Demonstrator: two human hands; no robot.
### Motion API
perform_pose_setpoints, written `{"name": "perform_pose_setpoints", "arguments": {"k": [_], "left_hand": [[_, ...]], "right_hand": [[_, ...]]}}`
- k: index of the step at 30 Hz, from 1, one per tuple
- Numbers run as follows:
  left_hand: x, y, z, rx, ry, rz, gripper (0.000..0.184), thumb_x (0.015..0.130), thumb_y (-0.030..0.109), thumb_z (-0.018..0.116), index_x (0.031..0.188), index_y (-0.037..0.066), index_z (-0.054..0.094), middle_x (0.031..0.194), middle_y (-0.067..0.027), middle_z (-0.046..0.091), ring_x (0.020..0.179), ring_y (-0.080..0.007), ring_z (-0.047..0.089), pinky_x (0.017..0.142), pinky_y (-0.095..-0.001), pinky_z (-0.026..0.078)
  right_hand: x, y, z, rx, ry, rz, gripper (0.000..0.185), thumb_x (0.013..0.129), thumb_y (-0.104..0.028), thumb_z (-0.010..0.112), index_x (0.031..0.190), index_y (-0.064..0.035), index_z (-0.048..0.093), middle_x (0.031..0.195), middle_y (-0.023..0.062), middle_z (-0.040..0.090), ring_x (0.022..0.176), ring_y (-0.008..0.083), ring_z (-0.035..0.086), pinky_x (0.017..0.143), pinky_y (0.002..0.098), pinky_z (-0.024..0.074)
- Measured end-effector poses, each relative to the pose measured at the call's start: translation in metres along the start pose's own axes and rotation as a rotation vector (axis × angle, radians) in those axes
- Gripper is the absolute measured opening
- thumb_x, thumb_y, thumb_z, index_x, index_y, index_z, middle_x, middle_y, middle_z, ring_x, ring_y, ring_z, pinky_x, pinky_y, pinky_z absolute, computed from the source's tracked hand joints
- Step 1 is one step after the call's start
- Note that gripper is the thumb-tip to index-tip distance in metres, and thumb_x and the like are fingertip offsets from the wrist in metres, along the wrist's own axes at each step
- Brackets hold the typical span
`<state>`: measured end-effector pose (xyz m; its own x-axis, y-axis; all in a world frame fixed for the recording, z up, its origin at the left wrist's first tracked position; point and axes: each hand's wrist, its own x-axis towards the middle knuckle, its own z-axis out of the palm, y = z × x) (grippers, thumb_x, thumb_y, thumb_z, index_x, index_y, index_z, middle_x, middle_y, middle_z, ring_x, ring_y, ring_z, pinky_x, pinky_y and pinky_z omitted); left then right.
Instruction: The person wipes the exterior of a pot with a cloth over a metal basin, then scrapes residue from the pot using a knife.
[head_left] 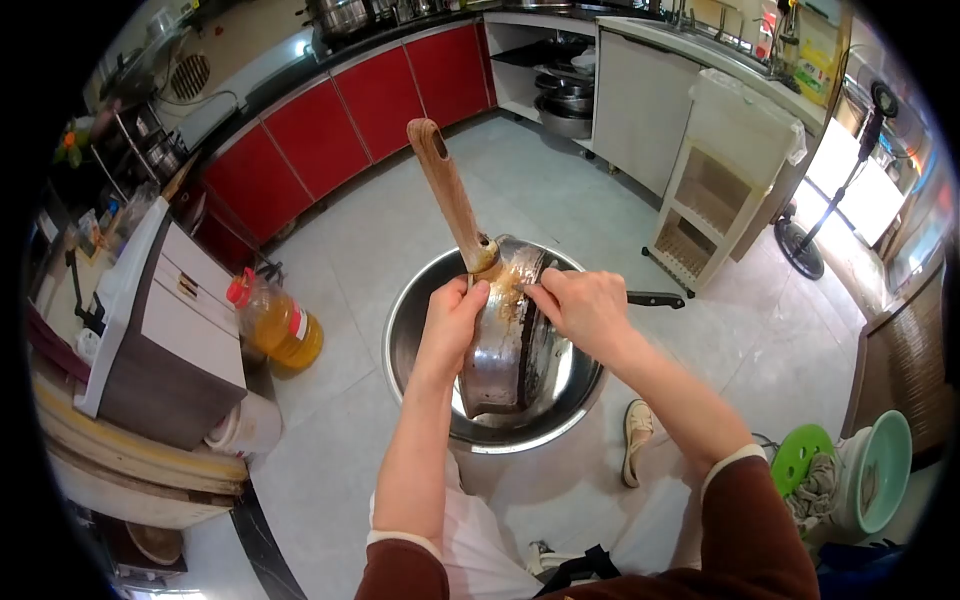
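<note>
A metal saucepan (495, 355) with a wood-look handle (450, 195) is tilted on its side over a large steel basin (394, 375). Brown stains and dark, burnt-looking patches mark its wall and base. My left hand (449, 325) grips the pan near the handle joint, thumb on the stained wall. Closed in a pinch, my right hand (585, 310) has its fingertips against the stained wall near the base edge; what they hold is hidden. Beyond it sticks out a black riveted handle (657, 299), like a knife's. Whether that hand holds it, I cannot tell.
On the tiled floor to the left stands a bottle of yellow oil (283, 325), beside a white cabinet (190, 300). A white shelf rack (705, 200) and a black stand (800, 248) are to the right. Near my right elbow is a green bucket (888, 470).
</note>
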<state>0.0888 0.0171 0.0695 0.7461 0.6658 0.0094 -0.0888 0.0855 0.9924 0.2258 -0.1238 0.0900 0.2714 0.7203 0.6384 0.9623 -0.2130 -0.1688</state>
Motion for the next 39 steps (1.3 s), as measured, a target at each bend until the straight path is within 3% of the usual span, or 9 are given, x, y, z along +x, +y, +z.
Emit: {"name": "perform_pose_setpoints", "arguments": {"k": [5, 20, 23, 25, 28, 32, 34, 36, 39], "left_hand": [[-0.003, 0.005, 0.000, 0.048, 0.017, -0.025, 0.029, 0.100, 0.017, 0.055, 0.113, -0.009, 0.062, 0.097, -0.0061, 0.066, 0.084, -0.0094, 0.058, 0.074, -0.0262, 0.048], [0.000, 0.001, 0.005, 0.057, 0.050, -0.004, 0.026, 0.098, 0.016, 0.056, 0.107, -0.007, 0.064, 0.085, -0.0005, 0.061, 0.075, -0.0058, 0.050, 0.064, -0.0238, 0.042], [0.001, 0.001, 0.004, 0.027, 0.062, 0.000, 0.025, 0.098, 0.016, 0.056, 0.105, -0.007, 0.064, 0.085, -0.0010, 0.062, 0.076, -0.0063, 0.051, 0.065, -0.0242, 0.043], [0.001, 0.001, 0.003, 0.026, 0.035, -0.009, 0.028, 0.099, 0.017, 0.055, 0.113, -0.006, 0.062, 0.096, -0.0046, 0.066, 0.082, -0.0092, 0.059, 0.071, -0.0253, 0.047], [0.001, 0.000, 0.001, 0.063, 0.008, -0.013, 0.027, 0.099, 0.017, 0.055, 0.112, -0.007, 0.062, 0.095, -0.0041, 0.066, 0.081, -0.0087, 0.059, 0.071, -0.0253, 0.047], [-0.002, 0.004, 0.008, 0.014, 0.031, -0.010, 0.027, 0.099, 0.016, 0.055, 0.112, -0.006, 0.062, 0.095, -0.0039, 0.066, 0.081, -0.0085, 0.059, 0.070, -0.0252, 0.047], [-0.003, 0.004, 0.008, -0.011, 0.045, 0.000, 0.027, 0.099, 0.016, 0.055, 0.111, -0.006, 0.062, 0.094, -0.0040, 0.066, 0.081, -0.0085, 0.059, 0.070, -0.0249, 0.047], [-0.003, 0.006, 0.005, 0.017, 0.035, -0.010, 0.027, 0.099, 0.016, 0.055, 0.111, -0.007, 0.062, 0.095, -0.0047, 0.066, 0.082, -0.0090, 0.059, 0.071, -0.0252, 0.047], [-0.001, 0.002, 0.005, 0.026, 0.027, -0.014, 0.027, 0.099, 0.016, 0.054, 0.112, -0.007, 0.062, 0.097, -0.0060, 0.066, 0.084, -0.0099, 0.060, 0.073, -0.0260, 0.048]], "right_hand": [[-0.004, -0.006, 0.004, 0.033, -0.027, -0.003, 0.031, 0.090, -0.037, 0.063, 0.072, -0.0116, 0.060, 0.061, 0.0066, 0.064, 0.056, 0.0275, 0.065, 0.050, 0.0409, 0.0491], [0.003, -0.002, 0.003, -0.040, 0.051, 0.032, 0.036, 0.090, -0.036, 0.065, 0.067, -0.0103, 0.055, 0.054, 0.0058, 0.058, 0.050, 0.0280, 0.060, 0.046, 0.0402, 0.0440], [-0.005, -0.011, 0.007, -0.008, 0.041, -0.071, 0.034, 0.090, -0.038, 0.063, 0.069, -0.0120, 0.059, 0.058, 0.0063, 0.063, 0.051, 0.0266, 0.063, 0.047, 0.0393, 0.0479], [0.002, -0.005, 0.004, -0.033, 0.030, -0.017, 0.033, 0.090, -0.037, 0.063, 0.069, -0.0121, 0.059, 0.058, 0.0059, 0.063, 0.051, 0.0265, 0.063, 0.047, 0.0391, 0.0481], [0.002, -0.004, 0.003, -0.053, 0.006, 0.040, 0.031, 0.089, -0.036, 0.065, 0.070, -0.0119, 0.060, 0.058, 0.0059, 0.064, 0.050, 0.0263, 0.064, 0.047, 0.0388, 0.0483], [0.000, -0.004, 0.007, 0.001, 0.047, -0.077, 0.031, 0.090, -0.036, 0.064, 0.072, -0.0115, 0.061, 0.058, 0.0074, 0.064, 0.052, 0.0267, 0.065, 0.047, 0.0398, 0.0483], [0.007, 0.004, 0.004, -0.048, 0.006, 0.067, 0.036, 0.089, -0.037, 0.066, 0.067, -0.0105, 0.057, 0.058, 0.0059, 0.061, 0.053, 0.0278, 0.062, 0.046, 0.0402, 0.0449], [0.003, -0.001, 0.001, -0.044, -0.008, 0.045, 0.036, 0.090, -0.037, 0.065, 0.067, -0.0109, 0.057, 0.057, 0.0064, 0.061, 0.052, 0.0281, 0.062, 0.046, 0.0403, 0.0449], [0.005, -0.004, 0.003, -0.026, -0.004, 0.011, 0.032, 0.092, -0.038, 0.062, 0.074, -0.0110, 0.062, 0.063, 0.0072, 0.066, 0.057, 0.0266, 0.066, 0.049, 0.0404, 0.0491]]}}
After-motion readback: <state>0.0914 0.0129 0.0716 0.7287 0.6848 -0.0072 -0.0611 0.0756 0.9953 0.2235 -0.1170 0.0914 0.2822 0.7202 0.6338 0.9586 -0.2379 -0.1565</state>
